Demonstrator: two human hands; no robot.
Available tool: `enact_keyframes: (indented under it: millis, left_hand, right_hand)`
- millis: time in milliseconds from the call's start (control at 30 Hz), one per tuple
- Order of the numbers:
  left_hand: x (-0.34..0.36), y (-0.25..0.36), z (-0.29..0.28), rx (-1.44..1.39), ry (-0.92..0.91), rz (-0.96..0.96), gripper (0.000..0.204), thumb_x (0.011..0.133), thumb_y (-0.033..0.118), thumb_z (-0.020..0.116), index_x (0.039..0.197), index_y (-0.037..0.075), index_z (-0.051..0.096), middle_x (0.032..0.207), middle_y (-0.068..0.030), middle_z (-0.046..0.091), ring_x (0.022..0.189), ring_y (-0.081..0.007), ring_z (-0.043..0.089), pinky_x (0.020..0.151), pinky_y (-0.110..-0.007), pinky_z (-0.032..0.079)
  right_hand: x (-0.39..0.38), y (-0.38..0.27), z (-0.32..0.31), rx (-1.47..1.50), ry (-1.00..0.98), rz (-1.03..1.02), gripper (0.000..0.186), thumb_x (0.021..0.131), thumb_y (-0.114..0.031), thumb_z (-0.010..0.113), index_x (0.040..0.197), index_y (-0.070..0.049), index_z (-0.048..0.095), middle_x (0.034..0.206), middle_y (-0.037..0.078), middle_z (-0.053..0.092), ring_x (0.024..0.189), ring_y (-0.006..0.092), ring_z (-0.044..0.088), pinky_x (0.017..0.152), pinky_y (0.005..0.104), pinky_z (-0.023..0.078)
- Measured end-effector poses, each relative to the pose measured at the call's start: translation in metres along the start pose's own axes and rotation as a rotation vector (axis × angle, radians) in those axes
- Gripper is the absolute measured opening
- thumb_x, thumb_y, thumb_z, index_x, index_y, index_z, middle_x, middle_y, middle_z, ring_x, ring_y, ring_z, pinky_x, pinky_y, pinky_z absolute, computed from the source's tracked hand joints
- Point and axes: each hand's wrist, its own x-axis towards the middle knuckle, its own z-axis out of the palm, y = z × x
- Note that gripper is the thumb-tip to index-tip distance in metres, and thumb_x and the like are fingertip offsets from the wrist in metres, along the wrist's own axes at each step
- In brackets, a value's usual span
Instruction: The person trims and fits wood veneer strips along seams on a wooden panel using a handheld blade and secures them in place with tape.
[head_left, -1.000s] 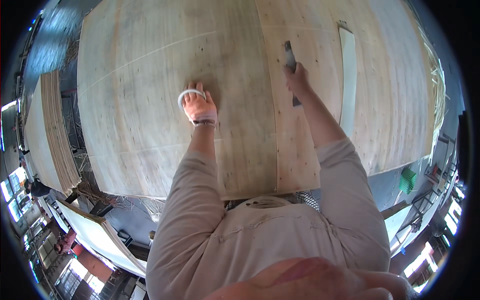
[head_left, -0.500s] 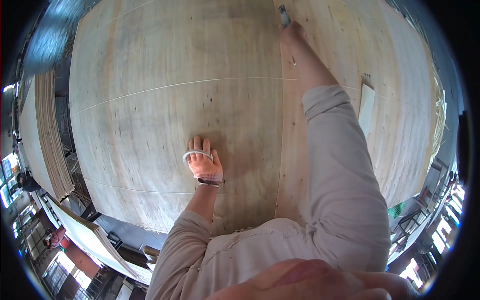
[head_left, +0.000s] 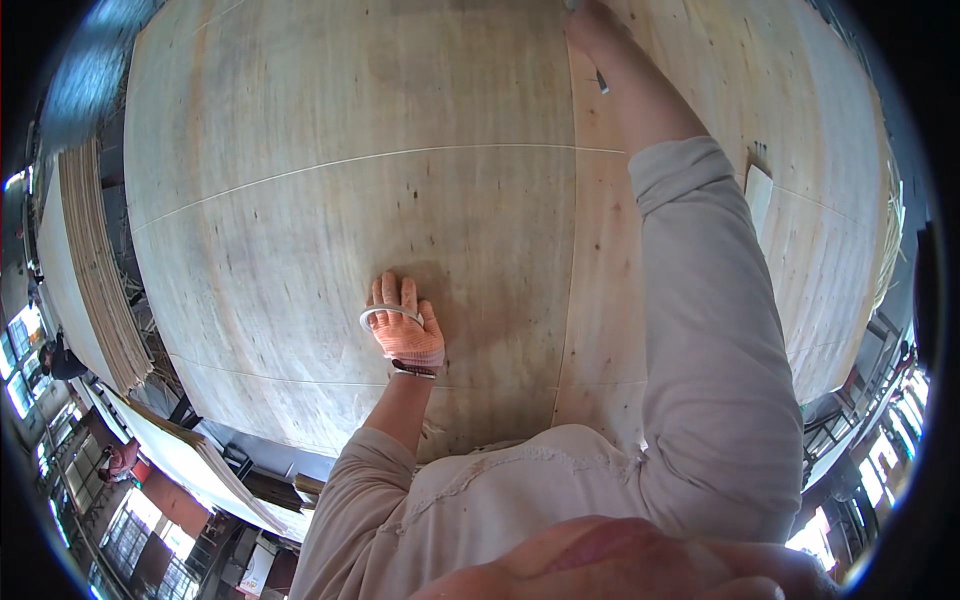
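Observation:
My left hand (head_left: 410,335), in an orange knitted glove, lies flat on a wide sheet of wood veneer (head_left: 300,270) with its fingers stretched out. A thin white ring (head_left: 386,308), like a nearly used-up tape roll, sits around those fingers. Far off at the top edge, my bare right hand (head_left: 597,32) is closed around a slim knife-like tool (head_left: 602,82). One narrow end of it sticks out below the fist, and a grey bit shows above. The hand rests close to a straight seam (head_left: 570,290) between two veneer sheets; the frame's edge partly cuts it off.
To the right on the veneer lies a pale loose strip (head_left: 758,195). A tall stack of sheets (head_left: 90,260) stands at the left, with white boards (head_left: 190,465) below it. Another person (head_left: 120,462) is in the background at lower left.
My right hand has moved farther away along the seam with the tool in it, up to the frame's top edge. My left hand stays flat in nearly the same place.

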Motion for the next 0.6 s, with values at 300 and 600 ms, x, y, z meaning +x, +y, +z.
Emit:
enact_keyframes:
  millis: [300,600]
  left_hand:
    - [-0.004,0.001,0.002,-0.017,0.004,0.014,0.044,0.082,0.014,0.059,0.124,0.004,0.054,0.136,-0.0215,0.048,0.126,-0.0443,0.044,0.101,-0.055,0.035]
    - [-0.010,0.000,0.003,0.018,-0.023,0.001,0.045,0.084,0.016,0.058,0.128,0.006,0.052,0.141,-0.0215,0.045,0.131,-0.0434,0.041,0.104,-0.056,0.033]
  right_hand:
    - [-0.054,0.024,0.002,-0.147,-0.022,0.020,0.042,0.091,-0.036,0.054,0.116,-0.004,0.064,0.115,0.017,0.068,0.107,0.0368,0.064,0.092,0.0489,0.048]
    - [-0.114,0.037,0.001,-0.168,-0.105,0.033,0.038,0.091,-0.035,0.055,0.112,-0.005,0.065,0.111,0.015,0.069,0.105,0.0355,0.065,0.090,0.0478,0.049]
